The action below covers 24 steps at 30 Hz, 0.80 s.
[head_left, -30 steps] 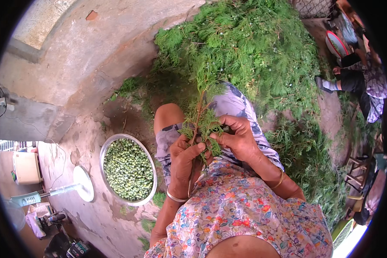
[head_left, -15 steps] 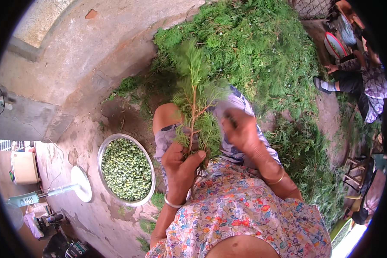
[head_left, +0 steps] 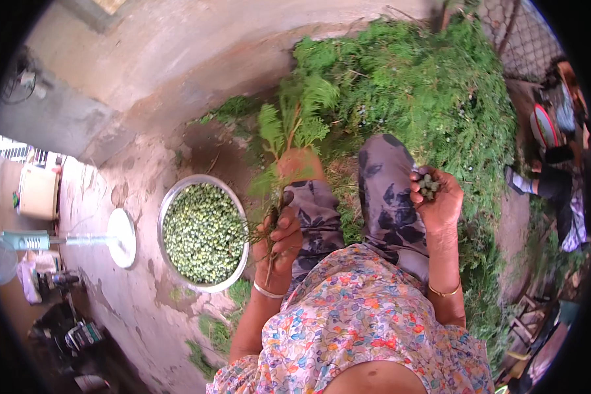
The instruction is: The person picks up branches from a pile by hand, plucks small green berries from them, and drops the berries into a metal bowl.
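Observation:
My left hand (head_left: 279, 246) is closed round the woody stem of a leafy green conifer branch (head_left: 291, 131), its feathery tip pointing away from me over my left knee. Several small round grey-green cones (head_left: 428, 187) lie gathered in the fingers of my right hand (head_left: 440, 203), raised palm up beside my right knee. Left of my left hand, a wide metal basin (head_left: 165, 259) stands on the ground, heaped with small green cones (head_left: 202, 230). The basin's right rim is close to the lower twigs of the branch.
A large pile of cut green branches (head_left: 414, 85) spreads ahead and to the right. A fan with a round white base (head_left: 121, 238) stands left of the basin. At the far right another person's leg (head_left: 551, 187) shows near a red-rimmed bowl (head_left: 544, 125). A concrete wall (head_left: 210, 46) rises ahead.
My right hand has moved away from the branch to the right, and the cones in it now show clearly. My left hand has shifted slightly left with the branch. The view has turned.

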Available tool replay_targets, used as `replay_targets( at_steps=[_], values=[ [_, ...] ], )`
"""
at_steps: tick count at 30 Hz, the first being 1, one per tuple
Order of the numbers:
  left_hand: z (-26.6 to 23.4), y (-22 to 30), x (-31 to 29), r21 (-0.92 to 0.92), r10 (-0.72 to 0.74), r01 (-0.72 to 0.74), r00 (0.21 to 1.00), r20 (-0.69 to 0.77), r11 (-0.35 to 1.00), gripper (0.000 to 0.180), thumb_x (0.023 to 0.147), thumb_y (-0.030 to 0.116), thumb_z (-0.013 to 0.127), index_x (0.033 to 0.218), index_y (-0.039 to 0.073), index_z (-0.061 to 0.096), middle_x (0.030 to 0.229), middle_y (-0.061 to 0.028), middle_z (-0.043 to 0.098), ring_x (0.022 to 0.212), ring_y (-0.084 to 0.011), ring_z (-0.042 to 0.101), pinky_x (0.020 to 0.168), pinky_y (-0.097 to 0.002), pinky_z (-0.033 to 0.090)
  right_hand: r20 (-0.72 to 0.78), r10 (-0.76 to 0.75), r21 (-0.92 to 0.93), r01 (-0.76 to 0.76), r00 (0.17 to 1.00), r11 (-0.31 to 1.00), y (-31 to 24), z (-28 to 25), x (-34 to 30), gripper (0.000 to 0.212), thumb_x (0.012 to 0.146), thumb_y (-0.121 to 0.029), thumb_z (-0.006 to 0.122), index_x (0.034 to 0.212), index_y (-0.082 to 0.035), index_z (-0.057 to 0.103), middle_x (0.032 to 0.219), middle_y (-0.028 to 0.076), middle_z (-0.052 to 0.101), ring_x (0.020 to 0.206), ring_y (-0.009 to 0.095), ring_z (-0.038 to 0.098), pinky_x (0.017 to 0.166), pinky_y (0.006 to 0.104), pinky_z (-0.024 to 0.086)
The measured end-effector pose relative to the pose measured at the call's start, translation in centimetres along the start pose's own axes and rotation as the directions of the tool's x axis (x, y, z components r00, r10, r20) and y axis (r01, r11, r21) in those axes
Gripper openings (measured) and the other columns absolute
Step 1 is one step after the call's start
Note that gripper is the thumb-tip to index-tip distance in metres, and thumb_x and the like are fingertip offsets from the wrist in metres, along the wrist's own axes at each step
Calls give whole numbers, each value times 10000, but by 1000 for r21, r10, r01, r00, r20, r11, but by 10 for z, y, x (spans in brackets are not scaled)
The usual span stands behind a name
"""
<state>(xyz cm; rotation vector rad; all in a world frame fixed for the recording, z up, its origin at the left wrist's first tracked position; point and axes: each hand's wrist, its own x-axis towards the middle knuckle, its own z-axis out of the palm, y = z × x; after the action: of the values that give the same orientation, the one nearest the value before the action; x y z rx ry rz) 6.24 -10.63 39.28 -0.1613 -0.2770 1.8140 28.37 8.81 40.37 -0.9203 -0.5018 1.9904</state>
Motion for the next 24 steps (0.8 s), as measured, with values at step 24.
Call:
replay_targets(
  at_steps=[24],
  values=[
    [-25, 33, -55, 654, 415, -124, 855, -311, 747, 183, 931, 132, 479, 1073, 17, 491, 854, -121, 584, 646, -157, 557, 498, -270, 465, 607, 582, -433, -389, 542, 813, 153, 272, -51, 610, 920, -375, 497, 1252, 127, 403, 1220, 207, 526, 1105, 324, 533, 946, 410, 431]
  ],
)
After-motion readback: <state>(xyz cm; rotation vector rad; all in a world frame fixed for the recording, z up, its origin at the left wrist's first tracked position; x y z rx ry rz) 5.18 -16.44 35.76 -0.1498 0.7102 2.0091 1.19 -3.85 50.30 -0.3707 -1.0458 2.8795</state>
